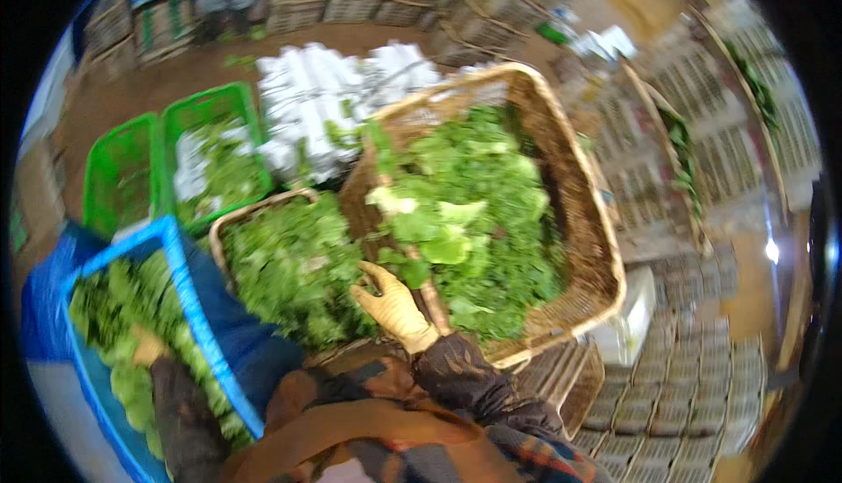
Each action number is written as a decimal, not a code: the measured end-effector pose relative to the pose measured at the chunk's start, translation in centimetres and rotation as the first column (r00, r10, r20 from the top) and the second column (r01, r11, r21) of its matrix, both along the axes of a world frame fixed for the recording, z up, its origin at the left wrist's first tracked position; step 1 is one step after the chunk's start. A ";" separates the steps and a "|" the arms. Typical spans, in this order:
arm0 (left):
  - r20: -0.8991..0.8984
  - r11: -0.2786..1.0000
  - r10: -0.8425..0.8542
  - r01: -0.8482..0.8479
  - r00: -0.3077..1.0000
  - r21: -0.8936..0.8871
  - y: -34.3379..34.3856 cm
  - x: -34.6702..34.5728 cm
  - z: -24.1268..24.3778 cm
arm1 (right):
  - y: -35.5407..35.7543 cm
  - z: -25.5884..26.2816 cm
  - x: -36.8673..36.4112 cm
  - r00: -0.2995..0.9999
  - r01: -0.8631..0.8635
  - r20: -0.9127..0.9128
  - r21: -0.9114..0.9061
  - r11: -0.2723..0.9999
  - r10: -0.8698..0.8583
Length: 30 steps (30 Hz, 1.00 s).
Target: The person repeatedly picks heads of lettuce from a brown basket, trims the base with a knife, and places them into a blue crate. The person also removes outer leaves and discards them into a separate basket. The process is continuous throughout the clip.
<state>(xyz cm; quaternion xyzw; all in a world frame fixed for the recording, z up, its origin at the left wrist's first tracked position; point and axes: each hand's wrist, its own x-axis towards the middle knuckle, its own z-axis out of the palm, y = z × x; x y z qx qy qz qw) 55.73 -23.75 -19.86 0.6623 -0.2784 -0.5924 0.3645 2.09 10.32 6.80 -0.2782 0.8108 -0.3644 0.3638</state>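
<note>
My left hand, in a yellowish glove, reaches into a blue plastic crate of leafy lettuce. Motion blur and leaves hide its fingers, so a grip cannot be made out. My right hand, in a pale yellow glove, hovers between two containers with thumb and fingers apart and nothing visible in it. Below and left of it is a smaller brown-rimmed basket heaped with leafy greens. To its right stands a large tan plastic basket holding loose green leaves.
Two green plastic crates stand ahead on the left, one with leaves and white material inside. Beyond the baskets lie white bundles. Stacked slatted crates line the right side and the back. A white bag sits behind the large basket's near-right corner.
</note>
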 end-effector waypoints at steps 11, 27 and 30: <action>0.507 0.924 0.089 0.119 0.857 -0.363 7.4 -2.2 18.3 | 18.3 4.4 -37.5 0.703 0.516 -0.617 0.101 0.851 -0.353; 0.518 0.024 -0.786 0.853 0.338 -0.521 22.4 -45.1 28.4 | 16.1 7.1 -17.0 0.226 0.323 -0.707 -0.595 0.736 -0.670; 0.792 -0.300 -0.510 0.794 0.335 -0.528 23.6 -46.6 31.4 | 12.7 14.5 -11.8 0.511 0.191 -0.730 -0.419 0.888 -0.454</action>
